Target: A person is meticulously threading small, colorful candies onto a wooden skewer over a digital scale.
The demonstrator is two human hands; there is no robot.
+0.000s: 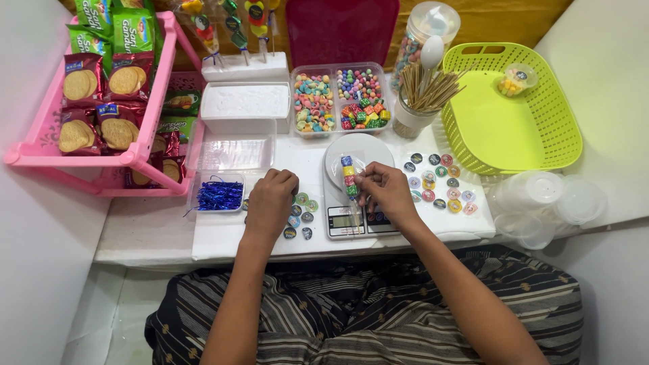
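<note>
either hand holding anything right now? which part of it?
Right hand pinches a wrapped candy skewer near its lower end, over the kitchen scale. Left hand rests knuckles-up by the round stickers; cannot tell if it holds anything.

Lime-green basket [534, 145], pink rack [40, 152], multicoloured candy skewer [349, 179]

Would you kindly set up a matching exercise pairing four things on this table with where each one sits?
Things:
1. candy skewer
2. blue tinsel
3. green basket
4. biscuit packs

Places:
A. in the pink rack at far left
B. in the right hand, over the white scale
C. at far right, with a small candy cup inside
D. in a clear box just left of the left hand

Pairs: 1-B, 2-D, 3-C, 4-A
</note>
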